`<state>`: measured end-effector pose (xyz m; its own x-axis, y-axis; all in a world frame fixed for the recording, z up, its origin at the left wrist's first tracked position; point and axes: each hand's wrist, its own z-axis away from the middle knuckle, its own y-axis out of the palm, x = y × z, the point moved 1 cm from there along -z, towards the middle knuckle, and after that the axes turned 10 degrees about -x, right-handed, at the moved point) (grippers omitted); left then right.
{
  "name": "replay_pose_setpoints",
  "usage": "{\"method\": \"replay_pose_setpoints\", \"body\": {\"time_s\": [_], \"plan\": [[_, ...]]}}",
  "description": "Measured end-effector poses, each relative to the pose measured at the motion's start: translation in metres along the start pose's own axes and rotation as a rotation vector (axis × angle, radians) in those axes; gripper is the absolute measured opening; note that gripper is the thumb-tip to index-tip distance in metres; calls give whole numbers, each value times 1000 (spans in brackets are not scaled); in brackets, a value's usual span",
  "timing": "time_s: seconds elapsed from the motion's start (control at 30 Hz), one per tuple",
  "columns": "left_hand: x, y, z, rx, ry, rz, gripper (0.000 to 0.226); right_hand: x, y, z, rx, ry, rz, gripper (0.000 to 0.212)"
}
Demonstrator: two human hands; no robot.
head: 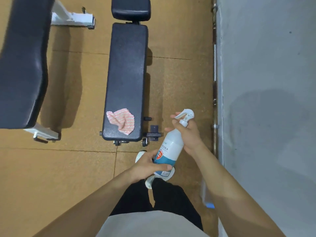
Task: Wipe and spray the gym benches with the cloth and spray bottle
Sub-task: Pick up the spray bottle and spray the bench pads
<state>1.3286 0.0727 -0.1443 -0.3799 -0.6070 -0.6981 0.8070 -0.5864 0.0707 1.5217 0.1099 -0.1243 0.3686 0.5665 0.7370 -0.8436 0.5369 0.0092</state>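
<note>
Your left hand (150, 165) grips the lower body of the spray bottle (171, 146), fingers curled over the blue label and thumb along the near side. Your right hand (188, 134) wraps the neck just under the white trigger head, with one fingertip up by the trigger lever. The bottle is tilted, nozzle toward 1 o'clock, held over your shoes.

The cloth (121, 120), pink and white, lies crumpled on the near end of the black bench (126, 69) at 10 o'clock from the bottle. It is touched by neither hand. That bench runs away toward 12 o'clock, and a second bench (22, 65) sits at 9 o'clock. A barbell (214, 74) lies along the foot of the grey wall (265, 65) at 3 o'clock.
</note>
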Motion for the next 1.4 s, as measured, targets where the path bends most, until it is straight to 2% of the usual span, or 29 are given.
{"method": "replay_pose_setpoints", "body": {"time_s": [0.2,0.27,0.33,0.4,0.43,0.5,0.6,0.73,0.8,0.87,0.97,1.1,1.2,1.3,1.4], "plan": [[30,-57,-35,-31,-66,92,55,-12,81,-39,38,-14,326,24],[48,-82,-56,-106,-106,131,57,-22,100,-61,70,-31,433,23],[67,-109,-83,-300,-189,193,47,-27,114,-85,100,-36,541,24],[88,-136,-112,-555,-244,231,26,-29,124,-110,150,-45,604,26],[95,-149,-127,-674,-260,220,16,-31,128,-124,181,-58,618,28],[104,-172,-155,-853,-276,174,10,-35,136,-153,238,-85,664,30],[109,-199,-197,-979,-296,34,37,-43,144,-196,340,-126,757,33],[123,-219,-246,-967,-345,-268,75,-53,150,-243,462,-157,872,35],[133,-218,-266,-917,-372,-436,76,-57,151,-261,520,-169,913,35],[145,-215,-274,-933,-381,-500,62,-61,151,-274,560,-186,977,34],[154,-205,-262,-1017,-446,-372,40,-65,154,-283,580,-194,1048,33],[145,-174,-219,-1200,-548,-152,29,-61,157,-275,612,-186,1105,32],[133,-142,-188,-1215,-592,3,29,-47,161,-249,713,-190,1034,23],[120,-111,-165,-1230,-606,428,24,-27,164,-209,851,-233,1017,37],[98,-89,-148,-1214,-544,727,34,-5,160,-175,848,-197,975,20]]}}
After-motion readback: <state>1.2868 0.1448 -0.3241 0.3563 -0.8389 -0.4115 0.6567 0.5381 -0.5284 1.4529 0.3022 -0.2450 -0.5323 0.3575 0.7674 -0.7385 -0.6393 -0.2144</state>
